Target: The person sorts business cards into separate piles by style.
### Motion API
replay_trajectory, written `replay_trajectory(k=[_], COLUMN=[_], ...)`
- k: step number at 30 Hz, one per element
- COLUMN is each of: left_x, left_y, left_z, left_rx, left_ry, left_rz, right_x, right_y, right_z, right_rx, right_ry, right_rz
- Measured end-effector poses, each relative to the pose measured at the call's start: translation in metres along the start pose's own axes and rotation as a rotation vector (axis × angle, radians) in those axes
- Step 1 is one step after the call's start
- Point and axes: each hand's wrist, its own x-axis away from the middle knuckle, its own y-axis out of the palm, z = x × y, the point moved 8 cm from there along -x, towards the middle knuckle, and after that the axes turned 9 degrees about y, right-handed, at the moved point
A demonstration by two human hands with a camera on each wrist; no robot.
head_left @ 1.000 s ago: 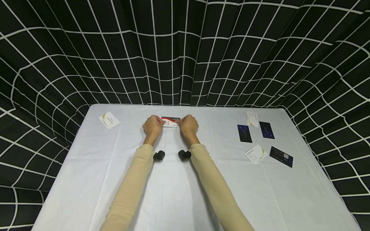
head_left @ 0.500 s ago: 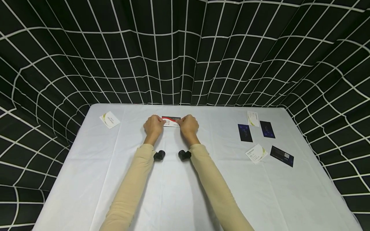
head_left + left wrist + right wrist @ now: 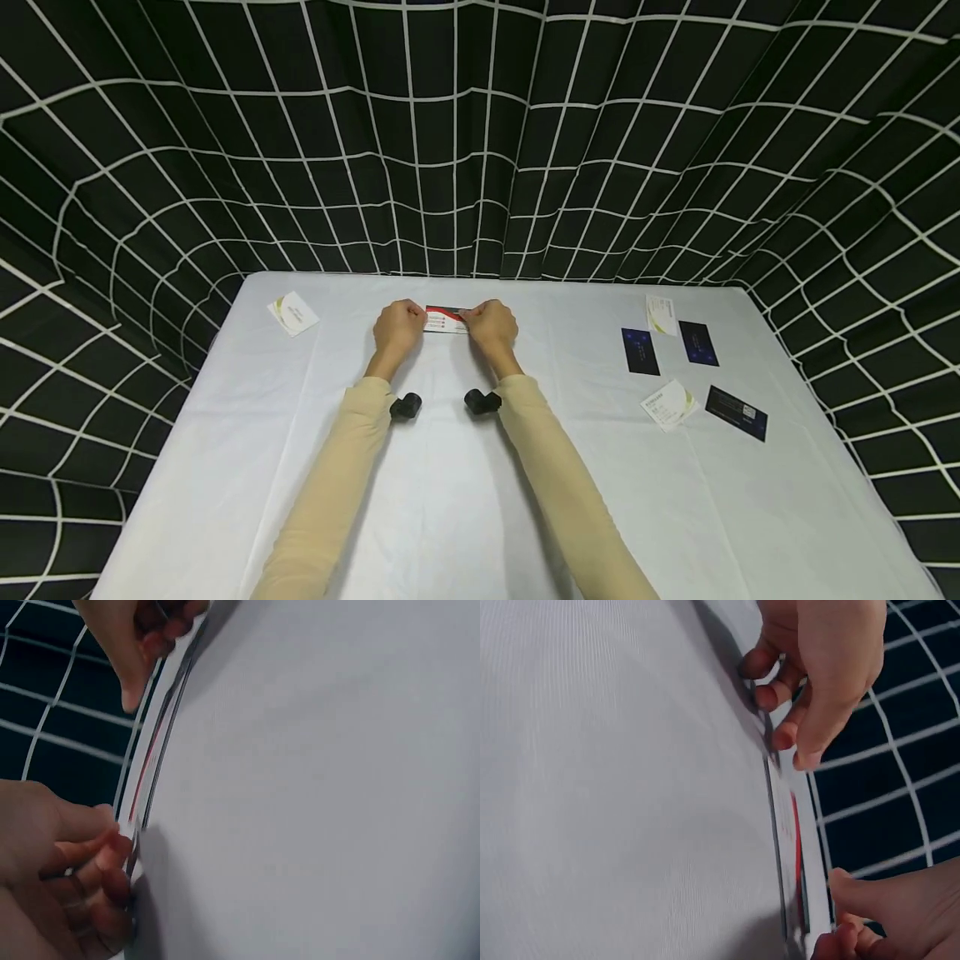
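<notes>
A white, red and black business card [image 3: 446, 321] lies on the white table near the far edge, between the two hands. My left hand [image 3: 397, 331] is at its left end with the thumb drawn back off the card; in the left wrist view the fingertips [image 3: 114, 838] stay right at that end. My right hand [image 3: 491, 328] is at the right end, thumb overlapping the card in the head view. The right wrist view has that thumb [image 3: 840, 880] raised apart from the card's surface. Both hands have loosely bent fingers.
A white-and-green card [image 3: 293, 314] lies at the far left. On the right are dark blue cards [image 3: 641, 351] and white-and-green cards [image 3: 670, 406], spread apart, with a black card [image 3: 737, 413] nearest. A black grid curtain [image 3: 450, 167] surrounds the table's back and sides.
My left thumb has slid left off the card, so its left edge now shows. My right hand has barely moved. The head view has shifted slightly.
</notes>
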Motion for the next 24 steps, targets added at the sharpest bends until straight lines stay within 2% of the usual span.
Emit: replay_trajectory(k=[7, 11, 15, 19, 24], left_x=[0.004, 0.007, 0.003, -0.003, -0.005], left_y=[-0.054, -0.084, -0.11, -0.131, -0.143], left_z=[-0.028, -0.048, -0.07, -0.094, -0.12], left_rx=[-0.002, -0.036, -0.074, -0.107, -0.158], left_ry=[0.053, 0.054, 0.063, 0.058, 0.061], left_rz=[0.138, 0.164, 0.19, 0.164, 0.032], right_x=[0.022, 0.033, 0.042, 0.057, 0.082], right_y=[0.018, 0.035, 0.052, 0.073, 0.109], right_z=[-0.037, -0.056, -0.075, -0.103, -0.142], right_rx=[0.035, 0.082, 0.087, 0.055, 0.047], right_ry=[-0.121, -0.147, -0.167, -0.215, -0.304], right_rz=[0.025, 0.031, 0.012, -0.031, -0.083])
